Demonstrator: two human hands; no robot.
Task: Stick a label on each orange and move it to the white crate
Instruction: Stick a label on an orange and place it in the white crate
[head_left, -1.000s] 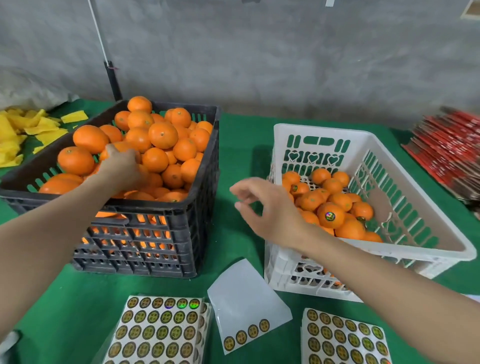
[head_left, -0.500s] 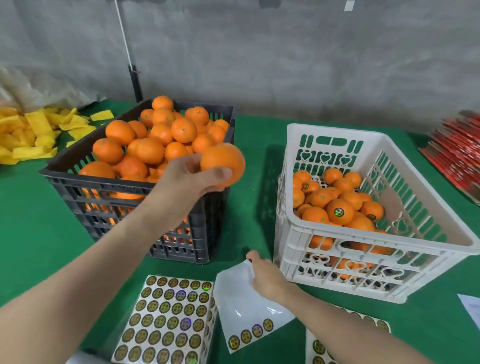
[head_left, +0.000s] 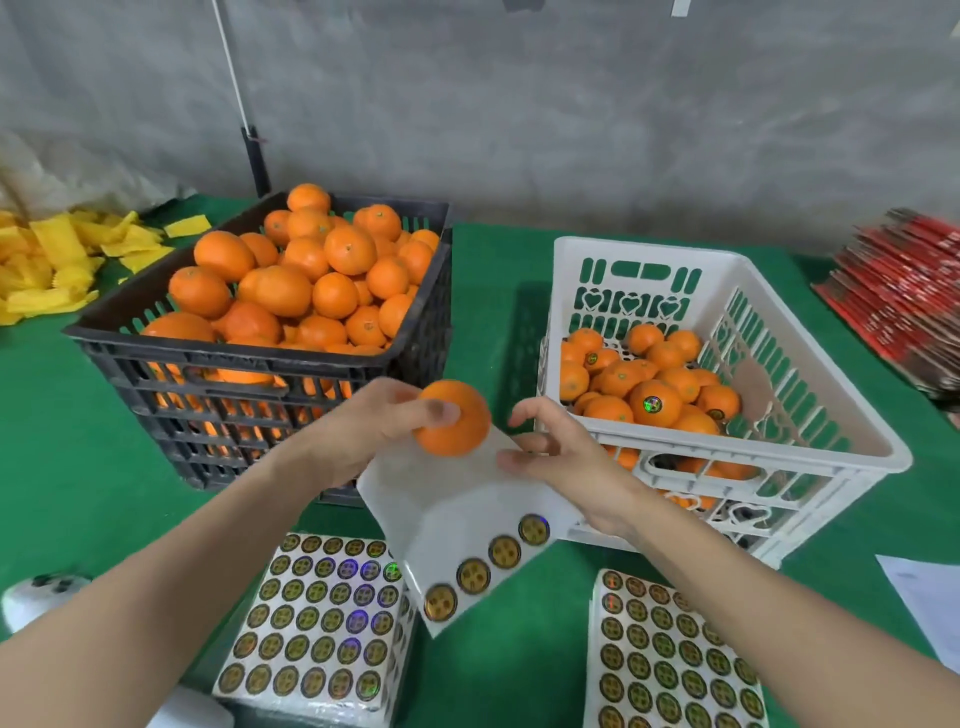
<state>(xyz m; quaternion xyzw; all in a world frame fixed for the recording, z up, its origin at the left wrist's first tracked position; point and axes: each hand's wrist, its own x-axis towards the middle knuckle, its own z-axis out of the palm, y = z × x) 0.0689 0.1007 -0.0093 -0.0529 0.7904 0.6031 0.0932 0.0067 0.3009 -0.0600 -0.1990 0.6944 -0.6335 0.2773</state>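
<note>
Orange round fruit in left hand

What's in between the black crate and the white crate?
Head view: mostly bare green cloth; at the near end, an orange in the left hand and a white sticker sheet bearing four stickers.

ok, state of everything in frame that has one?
white backing sheet: bent, four round labels left
round orange fruit: above that sheet, no label visible
left-hand grip: holds the fruit
right-hand grip: fingers at sheet edge, hold unclear
black plastic crate: heaped with oranges
white plastic crate: partly filled, some labelled
</note>
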